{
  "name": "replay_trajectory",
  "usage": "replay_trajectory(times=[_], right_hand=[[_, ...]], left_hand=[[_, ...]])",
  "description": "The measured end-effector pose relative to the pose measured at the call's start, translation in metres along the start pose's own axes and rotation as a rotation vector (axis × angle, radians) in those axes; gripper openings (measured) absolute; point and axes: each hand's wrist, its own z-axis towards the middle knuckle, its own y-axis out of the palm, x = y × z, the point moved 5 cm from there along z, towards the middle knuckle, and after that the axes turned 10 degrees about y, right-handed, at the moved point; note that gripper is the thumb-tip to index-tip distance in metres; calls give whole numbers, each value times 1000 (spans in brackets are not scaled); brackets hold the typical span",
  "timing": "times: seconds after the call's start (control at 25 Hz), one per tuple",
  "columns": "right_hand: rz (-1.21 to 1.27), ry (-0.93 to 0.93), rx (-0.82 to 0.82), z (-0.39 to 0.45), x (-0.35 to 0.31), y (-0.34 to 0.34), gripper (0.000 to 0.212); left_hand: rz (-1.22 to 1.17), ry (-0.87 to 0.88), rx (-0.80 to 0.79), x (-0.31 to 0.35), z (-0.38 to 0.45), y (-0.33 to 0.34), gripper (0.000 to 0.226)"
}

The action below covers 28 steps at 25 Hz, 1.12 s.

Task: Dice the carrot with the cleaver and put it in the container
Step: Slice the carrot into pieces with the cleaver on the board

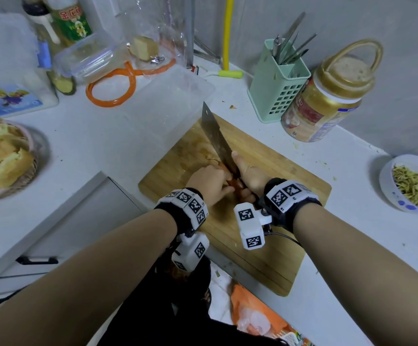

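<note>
Gripping: right hand (246, 174) curled round the cleaver's handle, thumb lying up along the side of the blade
Left hand (209, 182): fingers curled down over the carrot, pinning it to the board — knuckles just beside the blade
Wrists: each carries a black band with white marker blocks
Bag (255, 318): orange and clear, at the near edge below the board
Drawer (60, 236): grey front with a black handle, near left under the counter
Carrot (231, 183): only a small orange part shows between the two hands, lying on the board; the rest is hidden under the fingers
Board (278, 196): wooden, set at an angle on the white counter (98, 141)
Cleaver (216, 139): blade runs from the hands up and away to the left, tip near the board's far corner, edge down at the carrot
Container (168, 103): clear plastic tub, touching the board's far left edge — no carrot seen in it
Basket (5, 158): far left, filled with pale bread-like chunks
Bowl (412, 183): far right, holding yellowish shreds
Jar (327, 96): gold lid with a handle, behind the board
Holder (276, 81): green, with metal utensils, left of the jar
Hose (118, 83): orange loop on the counter at the back
Bottles (60, 26): stand in the far left corner
</note>
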Motion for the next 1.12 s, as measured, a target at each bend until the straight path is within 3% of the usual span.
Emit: replay_trajectory(times=[0.24, 0.48, 0.92, 1.04, 1.12], right_hand=[[-33, 19, -50, -13, -12, -1, 71], [8, -4, -119, -41, -14, -5, 68], [19, -19, -81, -76, -6, -5, 65], [-57, 27, -71, -81, -2, -12, 68], [-101, 55, -68, -83, 4, -15, 68]], left_hand=[[61, -59, -79, 5, 2, -4, 15], [129, -86, -124, 11, 0, -7, 37], [310, -75, -172, 21, -6, -6, 17], [315, -90, -204, 21, -6, -6, 22], [293, -104, -199, 23, -5, -8, 12]])
